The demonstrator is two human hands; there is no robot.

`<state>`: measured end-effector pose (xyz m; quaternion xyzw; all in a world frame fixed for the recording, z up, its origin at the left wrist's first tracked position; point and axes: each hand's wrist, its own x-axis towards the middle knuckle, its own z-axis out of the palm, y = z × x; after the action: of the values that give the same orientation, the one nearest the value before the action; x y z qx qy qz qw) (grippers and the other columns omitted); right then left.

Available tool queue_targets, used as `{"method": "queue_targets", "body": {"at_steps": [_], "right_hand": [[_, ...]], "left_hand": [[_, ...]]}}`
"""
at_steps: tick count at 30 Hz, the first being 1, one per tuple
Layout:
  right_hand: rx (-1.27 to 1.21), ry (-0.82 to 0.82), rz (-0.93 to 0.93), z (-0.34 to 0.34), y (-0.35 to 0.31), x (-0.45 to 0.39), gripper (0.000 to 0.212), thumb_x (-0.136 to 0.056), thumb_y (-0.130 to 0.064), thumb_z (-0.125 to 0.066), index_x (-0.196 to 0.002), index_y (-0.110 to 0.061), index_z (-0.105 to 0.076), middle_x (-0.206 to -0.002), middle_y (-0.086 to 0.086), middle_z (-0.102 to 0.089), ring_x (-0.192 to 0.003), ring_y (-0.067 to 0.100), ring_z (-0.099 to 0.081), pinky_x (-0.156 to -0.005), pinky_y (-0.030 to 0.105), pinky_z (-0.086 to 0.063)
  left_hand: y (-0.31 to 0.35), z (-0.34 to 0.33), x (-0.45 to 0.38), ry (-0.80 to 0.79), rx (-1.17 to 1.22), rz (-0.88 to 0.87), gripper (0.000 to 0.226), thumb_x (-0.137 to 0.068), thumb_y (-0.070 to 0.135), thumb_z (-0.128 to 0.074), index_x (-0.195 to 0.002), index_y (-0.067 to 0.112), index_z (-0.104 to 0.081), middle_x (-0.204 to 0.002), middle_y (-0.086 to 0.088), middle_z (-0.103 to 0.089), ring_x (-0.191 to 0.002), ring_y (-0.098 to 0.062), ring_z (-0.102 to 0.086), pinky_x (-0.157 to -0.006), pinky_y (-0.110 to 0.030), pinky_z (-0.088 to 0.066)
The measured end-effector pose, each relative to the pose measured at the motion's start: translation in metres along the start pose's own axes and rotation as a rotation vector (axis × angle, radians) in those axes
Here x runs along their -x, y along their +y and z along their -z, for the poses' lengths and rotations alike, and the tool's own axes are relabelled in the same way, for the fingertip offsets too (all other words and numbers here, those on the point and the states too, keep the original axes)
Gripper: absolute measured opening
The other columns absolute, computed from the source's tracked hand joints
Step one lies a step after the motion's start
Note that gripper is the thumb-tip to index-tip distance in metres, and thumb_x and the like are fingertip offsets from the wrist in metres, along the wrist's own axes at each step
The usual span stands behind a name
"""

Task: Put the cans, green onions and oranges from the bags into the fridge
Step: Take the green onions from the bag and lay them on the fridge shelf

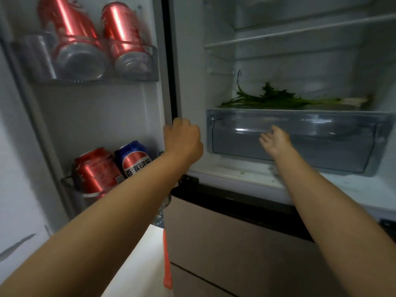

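The fridge stands open. My left hand (182, 140) grips the edge of the fridge door (169, 82). My right hand (275, 141) reaches to the front of the clear crisper drawer (334, 146), fingers apart and touching its handle lip, holding nothing. Green onions (278, 100) lie on the shelf right above that drawer. Two red cans (72, 39) stand in the upper door bin (85, 76). A red can (96, 170) and a blue can (134, 158) stand in the lower door bin. No oranges or bags are in view.
Bare glass shelves (300, 35) sit above the green onions. Below the compartment is a beige drawer front (225, 243). An orange strip (167, 260) hangs beside it, next to a bright floor patch. A white wall is at far left.
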<state>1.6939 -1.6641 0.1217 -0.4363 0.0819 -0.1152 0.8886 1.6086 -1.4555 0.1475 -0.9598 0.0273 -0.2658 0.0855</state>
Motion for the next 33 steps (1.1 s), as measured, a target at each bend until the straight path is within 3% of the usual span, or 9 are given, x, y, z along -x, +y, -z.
{"method": "queue_targets", "body": {"at_steps": [8, 11, 14, 19, 23, 26, 28, 31, 33], "right_hand": [[-0.266, 0.036, 0.043, -0.016, -0.022, -0.037, 0.045, -0.100, -0.010, -0.027, -0.144, -0.005, -0.023, -0.154, 0.013, -0.021, -0.142, 0.025, -0.025, -0.115, 0.036, -0.023], [-0.231, 0.071, 0.039, -0.021, -0.022, -0.030, 0.025, -0.099, -0.011, -0.034, -0.120, -0.008, -0.048, -0.103, 0.008, -0.051, -0.097, 0.019, -0.054, -0.114, 0.033, -0.031], [-0.185, 0.097, 0.056, -0.023, -0.025, -0.017, 0.030, -0.097, -0.006, -0.033, -0.123, -0.004, -0.047, -0.076, 0.004, -0.038, -0.080, 0.014, -0.051, -0.107, 0.033, -0.036], [-0.150, 0.041, 0.020, -0.027, -0.027, 0.048, 0.038, -0.097, -0.004, -0.031, -0.135, 0.001, -0.037, -0.095, 0.017, -0.049, -0.086, 0.027, -0.054, -0.105, 0.037, -0.037], [-0.165, 0.012, -0.039, -0.031, -0.021, 0.110, 0.018, -0.095, -0.002, -0.033, -0.094, 0.002, -0.050, -0.111, 0.020, -0.046, -0.118, 0.034, -0.049, -0.102, 0.036, -0.039], [-0.123, 0.013, -0.055, -0.031, -0.016, 0.144, 0.020, -0.095, -0.002, -0.031, -0.084, 0.003, -0.048, -0.139, 0.024, -0.036, -0.133, 0.034, -0.037, -0.108, 0.036, -0.034], [-0.076, 0.020, -0.056, -0.027, -0.015, 0.162, 0.027, -0.095, -0.002, -0.031, -0.111, 0.007, -0.050, -0.142, 0.024, -0.035, -0.134, 0.033, -0.036, -0.111, 0.035, -0.030], [0.091, -0.018, -0.029, -0.017, -0.011, 0.184, 0.036, -0.096, -0.008, -0.030, -0.130, -0.002, -0.040, -0.097, 0.024, -0.066, -0.117, 0.029, -0.050, -0.109, 0.033, -0.029], [0.298, -0.024, -0.010, -0.017, -0.006, 0.199, 0.033, -0.096, -0.010, -0.034, -0.126, -0.001, -0.047, -0.114, 0.025, -0.061, -0.120, 0.029, -0.049, -0.105, 0.036, -0.035]], "left_hand": [[-0.014, -0.016, -0.009, 0.017, -0.107, 0.021, 0.028, -0.092, 0.018, -0.042, -0.111, 0.006, -0.057, -0.123, -0.009, -0.054, -0.121, -0.025, -0.043, -0.101, -0.031, -0.029], [-0.016, -0.010, -0.006, 0.005, -0.055, 0.027, 0.028, -0.092, 0.018, -0.043, -0.112, 0.005, -0.057, -0.123, -0.010, -0.054, -0.121, -0.026, -0.043, -0.101, -0.030, -0.029], [-0.016, -0.002, -0.002, -0.006, -0.001, 0.035, 0.027, -0.093, 0.018, -0.043, -0.113, 0.005, -0.057, -0.123, -0.011, -0.053, -0.121, -0.027, -0.043, -0.100, -0.031, -0.031], [-0.019, 0.011, 0.021, -0.082, 0.008, -0.010, 0.033, -0.095, 0.024, -0.041, -0.121, 0.006, -0.052, -0.129, -0.011, -0.049, -0.124, -0.027, -0.040, -0.100, -0.035, -0.035], [-0.024, 0.022, 0.054, -0.057, -0.033, -0.070, 0.032, -0.094, 0.024, -0.042, -0.118, 0.006, -0.053, -0.125, -0.012, -0.052, -0.120, -0.028, -0.044, -0.092, -0.036, -0.041], [-0.031, 0.029, 0.080, -0.034, -0.045, -0.088, 0.031, -0.092, 0.021, -0.044, -0.118, 0.006, -0.055, -0.124, -0.012, -0.054, -0.119, -0.028, -0.046, -0.090, -0.037, -0.043], [-0.038, 0.033, 0.094, -0.046, -0.055, -0.083, 0.031, -0.091, 0.018, -0.047, -0.118, 0.005, -0.056, -0.125, -0.011, -0.055, -0.121, -0.029, -0.047, -0.090, -0.037, -0.044], [-0.050, 0.033, 0.116, -0.052, -0.084, -0.118, 0.034, -0.089, 0.015, -0.048, -0.121, 0.006, -0.055, -0.123, -0.011, -0.058, -0.116, -0.030, -0.053, -0.089, -0.036, -0.046], [-0.057, 0.030, 0.129, -0.096, -0.072, -0.122, 0.034, -0.091, 0.015, -0.046, -0.122, 0.005, -0.055, -0.125, -0.013, -0.057, -0.118, -0.031, -0.053, -0.091, -0.038, -0.046]]}}
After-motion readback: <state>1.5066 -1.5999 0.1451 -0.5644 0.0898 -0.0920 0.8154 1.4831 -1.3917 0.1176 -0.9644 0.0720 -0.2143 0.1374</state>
